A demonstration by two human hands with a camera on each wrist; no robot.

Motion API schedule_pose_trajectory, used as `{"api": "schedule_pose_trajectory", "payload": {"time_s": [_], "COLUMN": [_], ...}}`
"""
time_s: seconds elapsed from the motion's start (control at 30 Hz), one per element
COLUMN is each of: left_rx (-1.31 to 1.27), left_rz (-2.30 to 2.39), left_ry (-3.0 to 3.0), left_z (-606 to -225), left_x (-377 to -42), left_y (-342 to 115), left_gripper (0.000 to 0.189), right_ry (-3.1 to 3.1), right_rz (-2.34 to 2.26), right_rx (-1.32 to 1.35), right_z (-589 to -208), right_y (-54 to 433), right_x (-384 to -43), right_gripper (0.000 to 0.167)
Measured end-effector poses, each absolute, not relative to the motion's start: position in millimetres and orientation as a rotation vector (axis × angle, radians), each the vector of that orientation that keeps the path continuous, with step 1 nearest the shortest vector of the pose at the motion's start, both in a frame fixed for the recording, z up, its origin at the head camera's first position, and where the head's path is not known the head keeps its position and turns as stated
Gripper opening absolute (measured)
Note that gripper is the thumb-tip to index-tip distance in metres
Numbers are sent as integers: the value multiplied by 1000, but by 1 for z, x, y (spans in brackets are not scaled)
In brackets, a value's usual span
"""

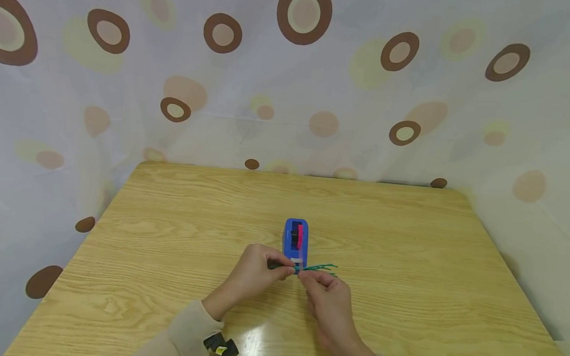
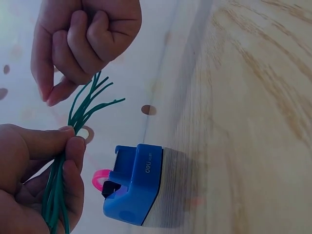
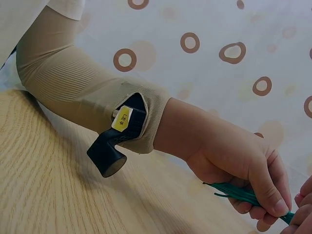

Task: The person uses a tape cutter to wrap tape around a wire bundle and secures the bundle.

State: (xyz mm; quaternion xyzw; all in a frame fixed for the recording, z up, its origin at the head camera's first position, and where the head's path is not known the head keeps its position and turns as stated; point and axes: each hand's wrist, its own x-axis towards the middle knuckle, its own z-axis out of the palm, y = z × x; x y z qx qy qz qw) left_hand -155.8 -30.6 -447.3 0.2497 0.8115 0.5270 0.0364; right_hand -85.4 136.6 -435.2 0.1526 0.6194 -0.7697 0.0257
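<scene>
Head view: tape dispenser (image 1: 295, 242) on table (image 1: 385, 234), lower ctr.; strands (image 1: 315, 267) before it; L hand (image 1: 255, 268) lt., R hand (image 1: 331, 302) rt.

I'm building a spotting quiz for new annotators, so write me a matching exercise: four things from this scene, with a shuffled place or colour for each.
Things:
1. Tape dispenser
2. Ring on the dispenser
3. Thin strands
4. Small device

Places or colours:
A. Green, held in the left hand
B. Blue, standing on the table
C. Black, at the left sleeve
D. Pink

Pairs: 1-B, 2-D, 3-A, 4-C
</scene>
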Motion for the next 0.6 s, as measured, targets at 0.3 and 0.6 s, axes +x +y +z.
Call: {"api": "schedule_pose_trajectory", "payload": {"time_s": [0.3, 0.6], "left_rx": [785, 787], "left_rz": [1615, 1622], "left_ry": [2478, 2461], "left_z": [-447, -445], "left_x": [-156, -156], "left_y": [-28, -25], "left_gripper": [3, 5], "right_ry": [1932, 1957], "right_rz": [-2356, -2330], "right_rx": [468, 497], "right_z": [-437, -439], "right_y": [136, 134], "right_x": [-84, -82], "right_gripper": [22, 27]}}
